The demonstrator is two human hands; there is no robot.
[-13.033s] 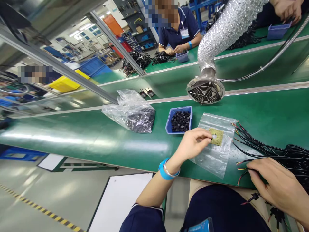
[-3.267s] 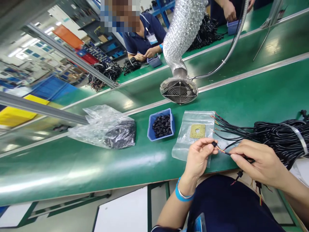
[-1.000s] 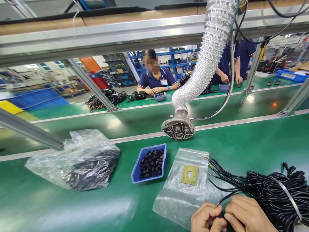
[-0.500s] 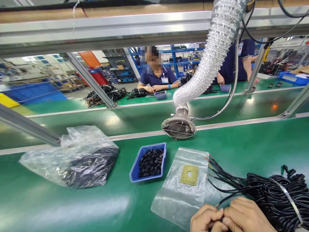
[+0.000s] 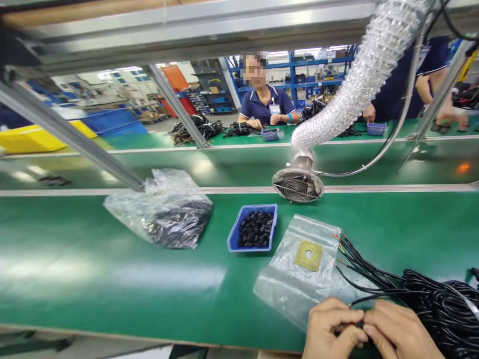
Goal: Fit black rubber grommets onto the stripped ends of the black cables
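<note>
At the lower right, my left hand [image 5: 329,329] and my right hand [image 5: 402,329] meet fingertip to fingertip. Both are closed on a small black part [image 5: 359,324], mostly covered by my fingers, so its exact kind does not show. Just beyond my hands lie black cables [image 5: 374,274] with stripped, coloured wire ends. They run from a tied cable bundle [image 5: 441,299] on the right. A clear plastic bag [image 5: 279,286] lies flat beside my left hand, with a yellowish square sponge [image 5: 309,256] with a round hole on it.
A blue bin [image 5: 232,239] holds many small black parts. Left of it sits a clear bag of black items [image 5: 179,219]. A fume extractor hood [image 5: 298,187] hangs over the green bench [image 5: 130,279] on a silver duct [image 5: 348,94]. Across the bench, a person [image 5: 267,107] handles cables.
The camera view has shifted, so the bench items appear further right and the front edge of the bench shows. My hands stay together on the small black part.
</note>
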